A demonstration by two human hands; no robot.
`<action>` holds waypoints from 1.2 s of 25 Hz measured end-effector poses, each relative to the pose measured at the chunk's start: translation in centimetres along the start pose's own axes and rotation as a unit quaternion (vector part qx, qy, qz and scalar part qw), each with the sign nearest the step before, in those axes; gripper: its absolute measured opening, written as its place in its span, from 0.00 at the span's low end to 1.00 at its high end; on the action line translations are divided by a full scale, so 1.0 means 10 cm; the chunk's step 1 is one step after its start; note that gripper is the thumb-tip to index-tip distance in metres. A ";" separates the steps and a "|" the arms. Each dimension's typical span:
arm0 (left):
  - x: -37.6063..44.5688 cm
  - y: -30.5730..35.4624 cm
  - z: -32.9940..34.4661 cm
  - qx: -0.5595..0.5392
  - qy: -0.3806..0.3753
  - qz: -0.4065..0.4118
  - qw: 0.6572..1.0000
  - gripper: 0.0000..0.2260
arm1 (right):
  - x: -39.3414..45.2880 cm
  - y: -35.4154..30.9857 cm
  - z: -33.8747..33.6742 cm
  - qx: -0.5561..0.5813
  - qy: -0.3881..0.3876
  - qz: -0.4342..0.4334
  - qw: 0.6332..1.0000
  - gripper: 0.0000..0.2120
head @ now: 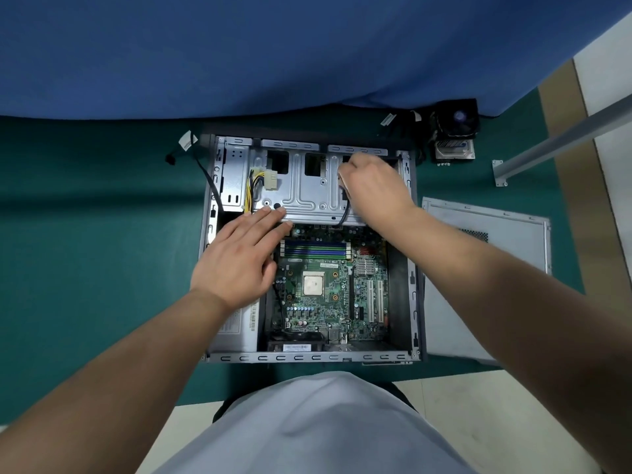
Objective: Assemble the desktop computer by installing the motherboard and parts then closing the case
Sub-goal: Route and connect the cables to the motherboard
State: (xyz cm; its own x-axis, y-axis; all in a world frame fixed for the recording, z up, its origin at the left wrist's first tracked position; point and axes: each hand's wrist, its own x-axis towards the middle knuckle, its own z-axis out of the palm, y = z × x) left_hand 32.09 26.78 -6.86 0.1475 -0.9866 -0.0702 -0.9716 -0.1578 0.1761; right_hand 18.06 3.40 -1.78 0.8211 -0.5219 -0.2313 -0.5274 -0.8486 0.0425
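Observation:
The open computer case (412,254) lies flat on a green mat. A green motherboard (328,292) sits inside it, its CPU (313,283) bare. A metal drive cage (304,196) spans the case's far half. My left hand (239,258) lies with straight fingers over the case's left side, fingertips touching the cage's near edge. My right hand (372,186) is curled at the cage's far right end, where a black cable (345,213) runs down; what the fingers hold is hidden. A white power connector (272,180) with yellow and black wires rests on the cage's left.
The grey side panel (485,234) lies right of the case. A CPU cooler with fan (456,131) stands at the far right, with small screws (444,163) beside it. Loose cables (186,145) trail past the case's far left corner. A blue cloth (273,53) covers the back.

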 end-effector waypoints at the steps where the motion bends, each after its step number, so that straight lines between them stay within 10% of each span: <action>1: 0.00 0.00 0.00 0.002 0.000 -0.001 1.000 0.29 | -0.05 0.00 0.03 0.014 0.006 -0.001 1.000 0.14; 6: 0.00 0.00 0.00 0.002 -0.001 -0.005 1.000 0.29 | -0.18 0.30 -0.12 0.204 0.023 0.062 0.977 0.14; 17: 0.00 0.00 0.00 0.002 -0.001 -0.003 1.000 0.29 | -0.05 0.46 -0.10 -0.131 -0.044 0.181 0.974 0.12; 30: -0.01 -0.01 0.01 -0.003 0.004 -0.002 1.000 0.29 | 0.13 0.42 -0.18 -0.056 -0.149 0.203 0.966 0.08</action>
State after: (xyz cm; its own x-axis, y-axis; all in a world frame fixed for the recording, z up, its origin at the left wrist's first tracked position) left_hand 32.14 26.85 -7.00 0.1532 -0.9862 -0.0631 -0.9698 -0.1623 0.1820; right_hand 17.33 -1.04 -0.16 0.4429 -0.7797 -0.4426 -0.7525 -0.5917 0.2893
